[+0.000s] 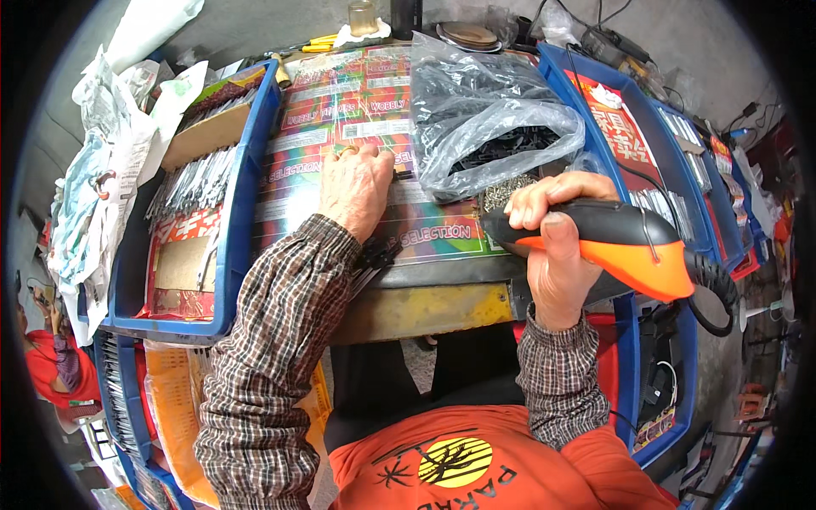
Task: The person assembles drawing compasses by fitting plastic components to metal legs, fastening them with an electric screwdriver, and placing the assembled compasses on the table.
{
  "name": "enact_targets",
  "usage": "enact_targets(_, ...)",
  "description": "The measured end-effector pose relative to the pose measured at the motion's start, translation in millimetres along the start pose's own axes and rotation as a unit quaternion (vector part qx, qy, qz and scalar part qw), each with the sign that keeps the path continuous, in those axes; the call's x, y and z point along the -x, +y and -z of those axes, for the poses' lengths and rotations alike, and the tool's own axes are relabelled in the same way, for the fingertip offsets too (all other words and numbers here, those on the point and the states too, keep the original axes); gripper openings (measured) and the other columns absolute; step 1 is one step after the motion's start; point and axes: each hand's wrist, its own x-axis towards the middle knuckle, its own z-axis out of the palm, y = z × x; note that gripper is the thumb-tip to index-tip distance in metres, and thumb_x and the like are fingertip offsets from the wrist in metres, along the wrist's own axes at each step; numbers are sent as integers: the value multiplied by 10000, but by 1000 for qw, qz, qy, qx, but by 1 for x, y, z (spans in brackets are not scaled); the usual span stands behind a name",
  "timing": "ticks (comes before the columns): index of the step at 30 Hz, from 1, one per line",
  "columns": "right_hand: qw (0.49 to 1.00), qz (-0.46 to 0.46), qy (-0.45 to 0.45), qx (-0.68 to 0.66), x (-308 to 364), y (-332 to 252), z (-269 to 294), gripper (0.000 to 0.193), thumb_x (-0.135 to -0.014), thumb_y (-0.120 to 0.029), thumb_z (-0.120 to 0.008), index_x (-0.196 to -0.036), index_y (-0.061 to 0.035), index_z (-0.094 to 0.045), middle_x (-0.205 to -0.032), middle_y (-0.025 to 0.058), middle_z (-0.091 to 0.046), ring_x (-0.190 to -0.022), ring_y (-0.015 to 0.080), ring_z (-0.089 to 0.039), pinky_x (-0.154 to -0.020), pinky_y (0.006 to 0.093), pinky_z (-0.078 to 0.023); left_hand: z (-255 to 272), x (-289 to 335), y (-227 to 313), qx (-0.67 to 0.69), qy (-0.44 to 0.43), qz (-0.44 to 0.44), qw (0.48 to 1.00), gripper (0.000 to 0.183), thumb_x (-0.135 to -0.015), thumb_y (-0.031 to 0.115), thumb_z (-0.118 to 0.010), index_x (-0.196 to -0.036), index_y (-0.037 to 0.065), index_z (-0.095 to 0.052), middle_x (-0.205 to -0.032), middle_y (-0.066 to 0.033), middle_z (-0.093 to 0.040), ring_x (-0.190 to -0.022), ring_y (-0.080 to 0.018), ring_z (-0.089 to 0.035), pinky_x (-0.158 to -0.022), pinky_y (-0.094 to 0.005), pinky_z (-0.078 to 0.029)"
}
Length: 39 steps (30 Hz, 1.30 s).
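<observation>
My right hand [557, 255] is wrapped round a black and orange electric screwdriver [642, 265], its coiled black cord hanging at the right end. The tool's narrow end points left over the workbench. My left hand [357, 187] rests with curled fingers on the bench's colourful printed sheet [433, 234]; a short dark piece [403, 174] shows beside its fingers, and what they pinch is hidden. By that wrist lies a small pile of slim dark parts [374, 259]. Small metal screws [506, 194] lie between the screwdriver and a clear plastic bag [459, 110] of black parts.
On the left, a blue bin [265, 106] holds thin metal strips [200, 183], with crumpled wrapping [102, 204] over its outer side. Another blue bin [595, 119] stands on the right. A glass jar [362, 17] sits at the back. The bench's worn yellow front edge [433, 313] faces me.
</observation>
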Motion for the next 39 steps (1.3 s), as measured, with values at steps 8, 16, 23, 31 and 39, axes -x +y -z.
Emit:
enact_targets(8, 998, 19, 20, 58, -6, 16, 5, 300, -762, -44, -676, -945, -37, -439, -764, 43, -532, -702, 101, -523, -674, 245, -454, 10, 2, -5, 102, 59, 12, 993, 97, -775, 39, -554, -850, 4, -502, -759, -193, -573, -760, -364, -572, -643, -420, -437)
enact_targets(16, 995, -7, 14, 96, -8, 22, -3, 278, -777, -110, -662, -922, -35, -437, -723, 73, -499, -679, 171, -516, -710, 357, -451, 46, 13, 16, 223, 124, 30, 966, 139, -753, 4, -604, -883, -19, -559, -762, -163, -594, -691, -286, -589, -632, -332, -459)
enact_targets(23, 998, 7, 36, 51, -8, 19, -6, 282, -746, -82, -713, -893, -32, -477, -752, 37, -551, -682, 93, -523, -659, 236, -454, 63, 39, 39, 308, 106, 100, 940, 189, -721, -17, -636, -905, -21, -592, -735, -100, -603, -643, -145, -582, -600, -258, -468)
enact_targets(31, 993, -35, -14, 108, -5, 13, -14, 257, -767, -47, -643, -920, -30, -438, -732, 77, -517, -686, 170, -525, -695, 330, -462, 61, 67, 57, 367, 91, 122, 918, 171, -709, -20, -646, -870, 3, -596, -728, -72, -577, -606, -129, -547, -563, -246, -436)
enact_targets(39, 999, 12, 22, 46, -2, 8, -12, 270, -750, -59, -688, -888, -32, -458, -734, 33, -524, -664, 103, -532, -581, 220, -457, 62, 82, 68, 370, 75, 124, 918, 172, -711, -15, -646, -878, 1, -610, -749, -100, -592, -652, -181, -585, -590, -268, -455)
